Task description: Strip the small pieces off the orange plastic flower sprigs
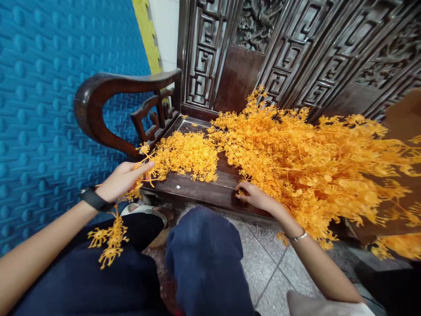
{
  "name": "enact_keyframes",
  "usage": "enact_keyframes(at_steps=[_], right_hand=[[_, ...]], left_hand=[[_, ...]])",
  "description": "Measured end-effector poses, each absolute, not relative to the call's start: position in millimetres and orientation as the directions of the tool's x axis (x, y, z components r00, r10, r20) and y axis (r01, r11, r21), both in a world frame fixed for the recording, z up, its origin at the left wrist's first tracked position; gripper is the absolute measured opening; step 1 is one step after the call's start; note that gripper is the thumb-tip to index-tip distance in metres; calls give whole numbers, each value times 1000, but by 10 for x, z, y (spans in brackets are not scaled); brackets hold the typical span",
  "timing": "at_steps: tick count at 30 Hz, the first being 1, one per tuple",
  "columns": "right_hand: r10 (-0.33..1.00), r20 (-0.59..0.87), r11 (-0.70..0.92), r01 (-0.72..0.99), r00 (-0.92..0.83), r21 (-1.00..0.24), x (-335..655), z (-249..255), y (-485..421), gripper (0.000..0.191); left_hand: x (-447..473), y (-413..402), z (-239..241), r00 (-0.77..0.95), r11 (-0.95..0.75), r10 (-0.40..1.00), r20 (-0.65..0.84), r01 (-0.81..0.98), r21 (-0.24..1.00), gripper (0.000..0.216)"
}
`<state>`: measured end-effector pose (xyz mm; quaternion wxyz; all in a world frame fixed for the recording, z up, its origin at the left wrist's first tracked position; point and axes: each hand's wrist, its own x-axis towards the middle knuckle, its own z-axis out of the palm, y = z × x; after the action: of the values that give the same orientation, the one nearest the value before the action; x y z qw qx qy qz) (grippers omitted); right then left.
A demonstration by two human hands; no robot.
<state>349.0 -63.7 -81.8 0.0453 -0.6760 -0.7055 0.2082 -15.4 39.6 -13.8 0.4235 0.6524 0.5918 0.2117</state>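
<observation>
My left hand (126, 180) is closed on a sprig of orange artificial flowers (113, 241). Its lower blossoms hang below my wrist, and other blossoms show past my fingers. Just beyond it, a low heap of loose orange blossoms (190, 153) lies on the dark wooden bench seat (197, 186). My right hand (255, 196) rests by the seat's front edge, fingers loosely curled and thumb apart. Specks of orange show near those fingertips; whether they are touched is unclear. Beside that hand spreads a large pile of long orange flower stems (315, 166).
A carved wooden backrest (240, 74) rises behind the seat, with a curved armrest (98, 101) at left. Blue textured matting (49, 109) covers the left side. Brown cardboard (404, 114) stands at far right. My knees (204, 245) are close to the bench.
</observation>
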Motion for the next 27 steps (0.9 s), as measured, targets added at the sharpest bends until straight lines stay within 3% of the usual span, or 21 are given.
enact_keyframes(at_steps=[5, 8, 11, 16, 21, 27], right_hand=[[985, -166, -85, 972, 49, -219, 3597, -756, -533, 32], [978, -199, -100, 972, 57, -212, 3635, -677, -473, 33], [955, -292, -46, 948, -51, -316, 3634, -561, -430, 32], [960, -226, -49, 694, -166, -718, 3475, -338, -351, 40], [987, -1, 105, 653, -160, -751, 3090, 51, -163, 32], [921, 139, 356, 641, -364, -680, 2513, 479, 166, 27]], left_hand=[[-182, 335, -114, 266, 1, 942, -205, 609, 793, 41], [-184, 339, -118, 295, -45, 940, -170, 603, 797, 42], [-164, 355, -128, 313, -72, 939, -145, 590, 804, 42], [-140, 394, -198, 365, -64, 911, -192, 585, 809, 46], [-112, 443, -263, 415, -106, 887, -204, 611, 785, 47], [37, 431, -213, 508, -210, 860, -49, 440, 873, 35]])
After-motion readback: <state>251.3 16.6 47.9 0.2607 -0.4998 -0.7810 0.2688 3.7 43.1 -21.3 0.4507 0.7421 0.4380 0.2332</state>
